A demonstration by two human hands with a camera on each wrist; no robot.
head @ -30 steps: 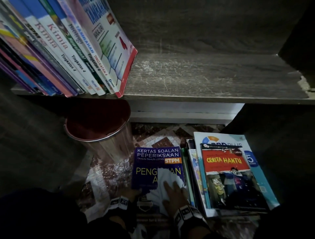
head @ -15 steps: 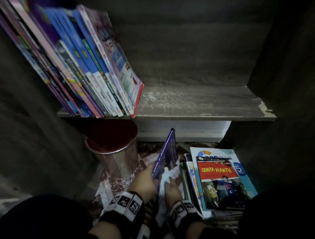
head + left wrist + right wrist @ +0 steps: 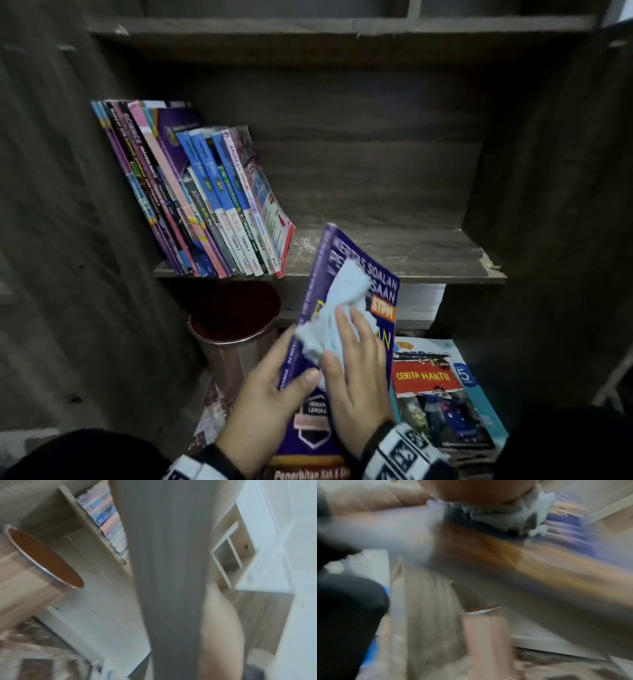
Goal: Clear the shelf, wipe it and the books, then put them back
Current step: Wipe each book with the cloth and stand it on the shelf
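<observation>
A purple exam book [image 3: 356,274] is raised and tilted in front of the dark wooden shelf [image 3: 394,253]. My left hand [image 3: 270,380] grips its spine edge, thumb on the cover. My right hand [image 3: 356,356] lies flat on the cover and presses a pale blue cloth [image 3: 342,308] against it. The cloth [image 3: 529,519] also shows, blurred, in the right wrist view. A row of books [image 3: 205,205] leans at the shelf's left end. Both wrist views are heavily blurred.
A stack of books topped by a red "Cerita Hantu" cover [image 3: 438,397] lies on the floor at the right. A copper-coloured metal bin [image 3: 236,325] stands under the shelf at the left, its rim [image 3: 46,561] in the left wrist view. The shelf's right part is bare.
The purple book has been lifted off the floor stack and raised up to shelf height. My right hand with the cloth has moved up across its cover.
</observation>
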